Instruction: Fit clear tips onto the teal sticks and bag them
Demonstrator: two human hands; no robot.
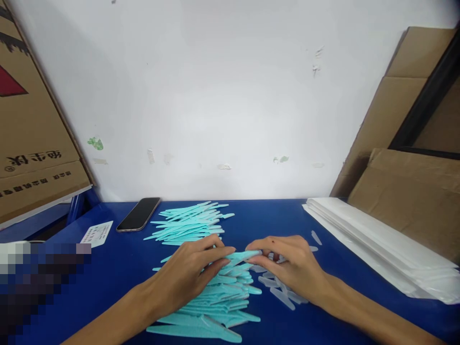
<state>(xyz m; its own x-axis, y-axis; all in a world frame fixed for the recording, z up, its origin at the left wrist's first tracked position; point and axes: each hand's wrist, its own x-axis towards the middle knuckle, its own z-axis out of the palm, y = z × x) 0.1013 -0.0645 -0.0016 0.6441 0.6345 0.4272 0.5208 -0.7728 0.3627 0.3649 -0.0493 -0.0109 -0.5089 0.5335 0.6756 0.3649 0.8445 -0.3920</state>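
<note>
A blue table [269, 215] is spread beneath the fingers, backed by a marked white wall [230, 96]. Beyond the left fingers, a pile of turquoise razors [192, 223] is laid out, with a dark-screened smartphone [139, 214] and a printed card [97, 233] placed farther to their left. A printed cardboard box [39, 115] is stood at the far left. To the right of the right fingers, a stack of white sheets [377, 247] is set, backed by brown cardboard [409, 201].

Directly below the fingertips, the space is crowded by a nearer heap of turquoise razors [219, 304], partly covered by the left hand [196, 268]. Translucent blade caps [282, 298] are scattered under and beside the right hand [294, 261], by which some are hidden.

One turquoise eyebrow razor [240, 256] is held between the two hands, above the nearer heap. Its left end is pinched by the left thumb and forefinger, its paler right end by the right thumb and forefinger. Whether that end is capped cannot be told.
</note>
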